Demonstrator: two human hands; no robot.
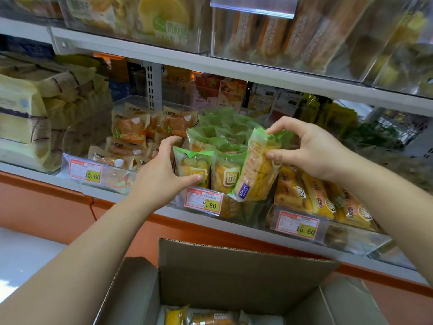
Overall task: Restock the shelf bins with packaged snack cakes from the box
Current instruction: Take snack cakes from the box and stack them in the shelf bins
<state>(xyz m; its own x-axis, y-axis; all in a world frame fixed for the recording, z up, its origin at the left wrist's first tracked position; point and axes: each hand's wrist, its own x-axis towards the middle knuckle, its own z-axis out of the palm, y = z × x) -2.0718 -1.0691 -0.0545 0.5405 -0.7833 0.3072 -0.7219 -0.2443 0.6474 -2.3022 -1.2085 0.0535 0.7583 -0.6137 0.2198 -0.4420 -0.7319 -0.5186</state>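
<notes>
Spotter: Fingers (276, 130) of your right hand (311, 148) pinch the held pack (255, 170). The forefinger sits on its green top seal and the thumb on its yellow side.

Checker: That held pack stands tilted at the front right corner of the middle bin (254, 208). Its lower end is over the bin's front wall, and its top leans right, toward your palm.

Spotter: Your left hand (159, 174) has its fingers curled, not spread. The thumb presses the face of the front-left pack (194, 166). The other fingers hook round that pack's left side, at the middle bin's left wall.

Checker: So each of your hands has a snack cake. Both cakes are at the front of the middle bin, one at each front corner.

Spotter: Behind them, more green packs (220, 130) fill the middle bin in upright rows. A price tag (203, 202) reading 6.80 is fixed to its front wall.

Checker: Just left of the middle bin, a clear bin holds orange packs (130, 131). Just right of it lie yellow-orange packs (314, 195).

Spotter: Below the middle bin and nearer to you, the cardboard box (234, 277) stands open with its flaps up. A few boxed packs (206, 318) show at its bottom.

Checker: Above the middle bin, the upper shelf (234, 68) carries more clear bins, too blurred for me to read.
</notes>
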